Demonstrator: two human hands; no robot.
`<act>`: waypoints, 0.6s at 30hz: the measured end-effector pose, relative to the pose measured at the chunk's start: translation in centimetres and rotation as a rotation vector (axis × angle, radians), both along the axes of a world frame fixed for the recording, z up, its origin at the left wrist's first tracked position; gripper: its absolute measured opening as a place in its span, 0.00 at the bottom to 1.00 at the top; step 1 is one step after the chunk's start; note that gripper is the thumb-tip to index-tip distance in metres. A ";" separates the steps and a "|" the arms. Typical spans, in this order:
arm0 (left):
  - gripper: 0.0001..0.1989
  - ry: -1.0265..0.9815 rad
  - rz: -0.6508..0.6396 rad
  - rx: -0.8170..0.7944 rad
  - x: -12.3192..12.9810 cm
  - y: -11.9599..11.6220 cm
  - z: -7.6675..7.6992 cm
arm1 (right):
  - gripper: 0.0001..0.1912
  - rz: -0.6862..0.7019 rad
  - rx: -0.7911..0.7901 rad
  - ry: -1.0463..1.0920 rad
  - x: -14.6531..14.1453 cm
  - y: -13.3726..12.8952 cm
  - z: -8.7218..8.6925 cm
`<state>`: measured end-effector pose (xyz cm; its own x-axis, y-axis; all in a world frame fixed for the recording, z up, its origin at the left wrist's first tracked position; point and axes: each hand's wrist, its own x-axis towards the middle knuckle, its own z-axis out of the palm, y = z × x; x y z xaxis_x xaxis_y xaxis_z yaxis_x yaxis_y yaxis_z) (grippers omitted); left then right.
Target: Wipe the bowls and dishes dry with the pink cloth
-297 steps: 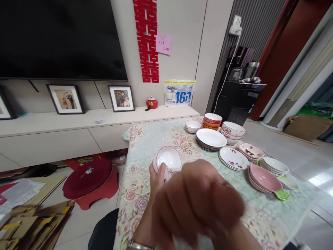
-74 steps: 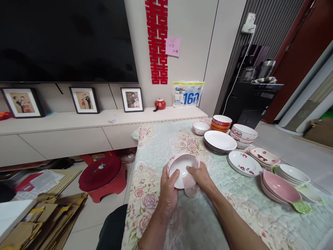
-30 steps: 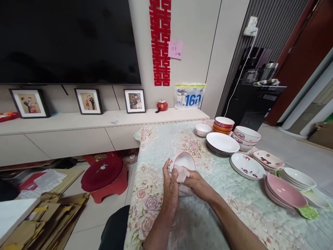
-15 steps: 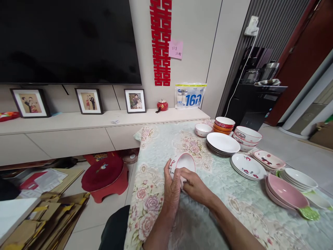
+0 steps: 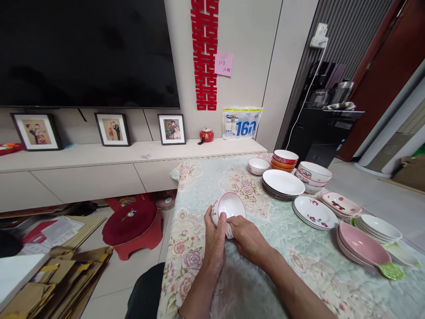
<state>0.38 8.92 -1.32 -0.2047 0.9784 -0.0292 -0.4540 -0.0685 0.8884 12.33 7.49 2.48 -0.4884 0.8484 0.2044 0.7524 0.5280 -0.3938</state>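
A small white bowl (image 5: 231,205) with a red rim and a printed pattern on its outside is held above the near part of the table, tilted with its inside facing up and away. My left hand (image 5: 215,237) is closed round its left side, thumb on the near rim. My right hand (image 5: 247,235) grips the near right side, its fingers curled at the rim. The bowl's underside and several fingertips are hidden. Another small white bowl (image 5: 258,166) with a red rim rests upright at the table's far side.
On the right stand stacked orange bowls (image 5: 283,165), large red-rimmed bowls (image 5: 314,177), white plates (image 5: 283,181), flowered plates (image 5: 314,213) and pink dishes (image 5: 361,243). A flowered cloth (image 5: 195,195) covers the table. A red stool (image 5: 131,226) and flattened cardboard (image 5: 63,283) are left of it.
The bowl has turned slightly in my hands, so more of its inside shows, and it has shifted a little left. Both hands keep their hold.
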 end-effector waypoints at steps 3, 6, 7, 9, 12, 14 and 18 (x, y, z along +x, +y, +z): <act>0.36 -0.067 -0.053 -0.040 0.3 -0.5 0.7 | 0.08 -0.055 -0.041 0.247 -0.7 -0.3 -0.1; 0.34 -0.180 -0.106 -0.036 0.5 -0.9 1.5 | 0.07 -0.027 -0.068 0.397 -1.0 -0.4 -0.1; 0.34 -0.207 -0.113 -0.034 0.5 -1.0 1.7 | 0.09 0.007 -0.074 0.379 -0.9 -0.4 -0.1; 0.33 -0.243 -0.119 -0.034 0.5 -1.0 2.0 | 0.15 0.059 -0.066 0.249 -0.5 -0.3 0.1; 0.34 -0.264 -0.120 -0.045 0.4 -0.8 2.2 | 0.19 0.040 0.022 -0.035 0.2 0.0 0.6; 0.34 -0.250 -0.125 -0.044 0.4 -0.8 2.1 | 0.20 -0.022 0.055 -0.148 0.5 0.1 0.7; 0.36 -0.218 -0.119 -0.034 0.6 -0.9 2.0 | 0.14 -0.077 -0.017 0.008 0.0 0.0 0.2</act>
<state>1.00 8.04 0.71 -0.0734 0.9929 -0.0937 -0.6379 0.0255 0.7697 12.34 7.46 2.65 -0.4196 0.8868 0.1938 0.7874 0.4618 -0.4084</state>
